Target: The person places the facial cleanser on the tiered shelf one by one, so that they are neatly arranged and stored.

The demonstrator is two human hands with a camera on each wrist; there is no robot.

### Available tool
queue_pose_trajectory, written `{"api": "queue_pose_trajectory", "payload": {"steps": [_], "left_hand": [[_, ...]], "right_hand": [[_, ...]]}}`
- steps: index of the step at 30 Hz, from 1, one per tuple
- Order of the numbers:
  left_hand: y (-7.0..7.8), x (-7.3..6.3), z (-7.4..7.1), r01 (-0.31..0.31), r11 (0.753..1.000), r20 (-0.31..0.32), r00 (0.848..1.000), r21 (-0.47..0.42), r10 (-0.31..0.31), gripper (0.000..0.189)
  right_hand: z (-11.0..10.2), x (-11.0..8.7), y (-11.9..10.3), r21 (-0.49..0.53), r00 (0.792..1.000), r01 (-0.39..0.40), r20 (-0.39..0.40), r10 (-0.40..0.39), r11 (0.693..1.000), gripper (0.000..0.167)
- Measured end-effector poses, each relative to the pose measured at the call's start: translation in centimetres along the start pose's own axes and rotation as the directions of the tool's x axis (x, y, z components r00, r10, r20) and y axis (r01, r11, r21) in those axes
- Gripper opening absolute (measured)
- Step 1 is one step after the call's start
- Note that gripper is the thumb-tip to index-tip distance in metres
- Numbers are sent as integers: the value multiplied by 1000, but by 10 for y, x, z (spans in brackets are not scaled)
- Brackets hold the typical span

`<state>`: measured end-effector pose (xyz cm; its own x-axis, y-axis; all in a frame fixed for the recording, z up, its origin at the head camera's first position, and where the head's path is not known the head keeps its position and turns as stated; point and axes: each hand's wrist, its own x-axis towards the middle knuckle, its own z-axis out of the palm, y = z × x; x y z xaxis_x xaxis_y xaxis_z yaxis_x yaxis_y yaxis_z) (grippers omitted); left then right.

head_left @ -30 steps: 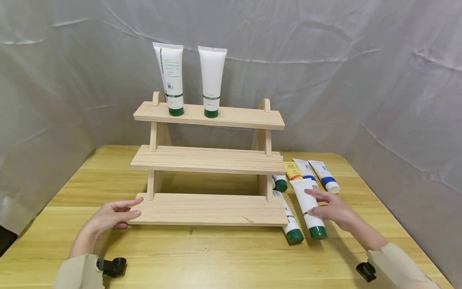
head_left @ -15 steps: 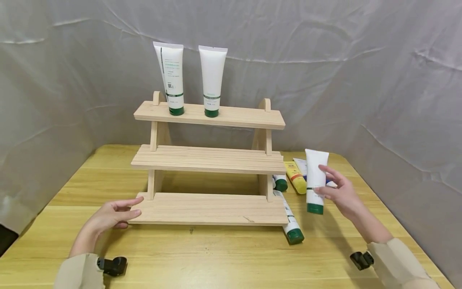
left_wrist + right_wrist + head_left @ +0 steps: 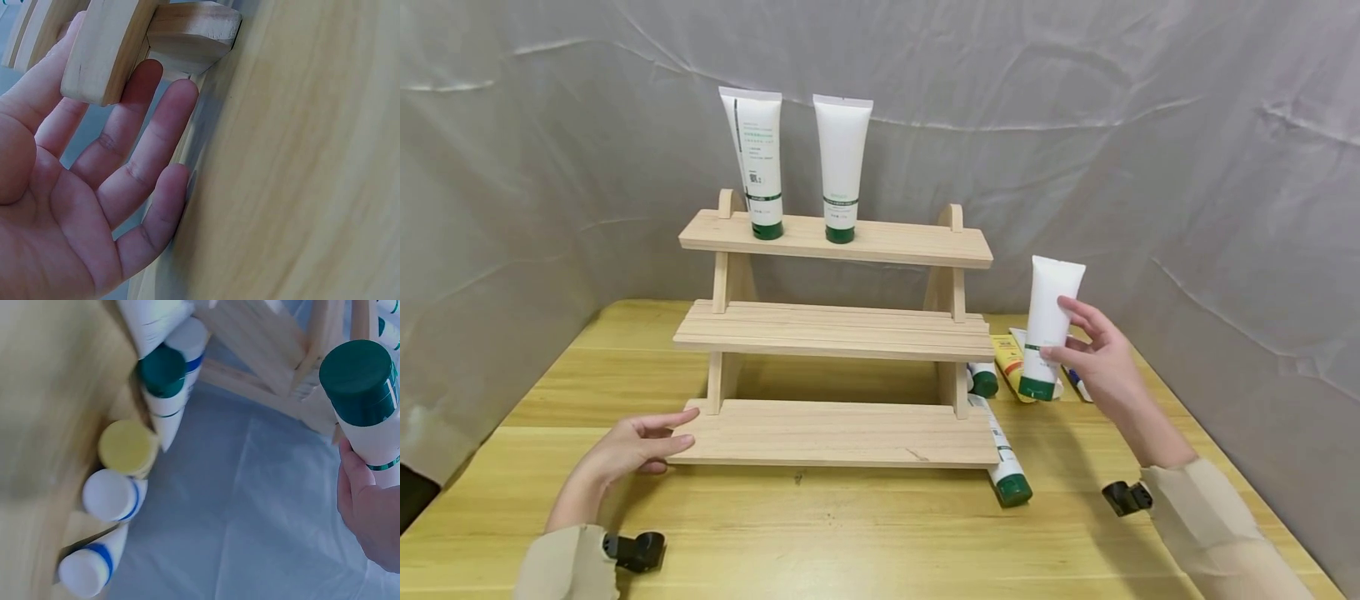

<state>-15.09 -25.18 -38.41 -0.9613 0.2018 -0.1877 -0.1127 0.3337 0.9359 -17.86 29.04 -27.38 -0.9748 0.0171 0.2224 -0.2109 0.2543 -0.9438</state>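
My right hand [image 3: 1105, 358] holds a white squeeze tube [image 3: 1049, 304] upright in the air, green cap down, to the right of a three-step wooden display rack [image 3: 842, 429]. The thumb and fingers grip its sides, and the green cap [image 3: 357, 378] shows large in the right wrist view. At the rack's lower left end, my left hand [image 3: 625, 454] holds the end of the bottom board [image 3: 103, 56] between thumb and fingers. On the top step stand two similar tubes, one at the left [image 3: 758, 158] and one nearer the middle [image 3: 842, 158], caps down.
Beside the rack's right end a green-capped tube [image 3: 1003, 458] lies on the table [image 3: 820, 533]. Behind it lie another green-capped tube [image 3: 982, 379], a yellow tube [image 3: 1009, 358] and blue-banded white tubes, partly hidden by the held tube. Grey cloth [image 3: 1075, 150] hangs around the table.
My right hand has lifted the white tube off the table, turned it upright and raised it higher. The left hand and the rack have stayed in place.
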Motion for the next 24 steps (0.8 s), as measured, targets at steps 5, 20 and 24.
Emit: {"api": "queue_pose_trajectory", "payload": {"steps": [5,20,24], "left_hand": [[0,1,-1,1,1000,-4,1000,-2,-1,46],[-1,1,-2,4,1000,-4,1000,5,-4,44],[0,0,-1,7,1000,4,1000,-3,-7,45]], "right_hand": [[11,11,-10,82,1000,21,-12,-20,996,66],[48,53,-59,222,988,140,-88,-123,965,62],[56,64,-70,241,983,176,-91,-158,954,61]]}}
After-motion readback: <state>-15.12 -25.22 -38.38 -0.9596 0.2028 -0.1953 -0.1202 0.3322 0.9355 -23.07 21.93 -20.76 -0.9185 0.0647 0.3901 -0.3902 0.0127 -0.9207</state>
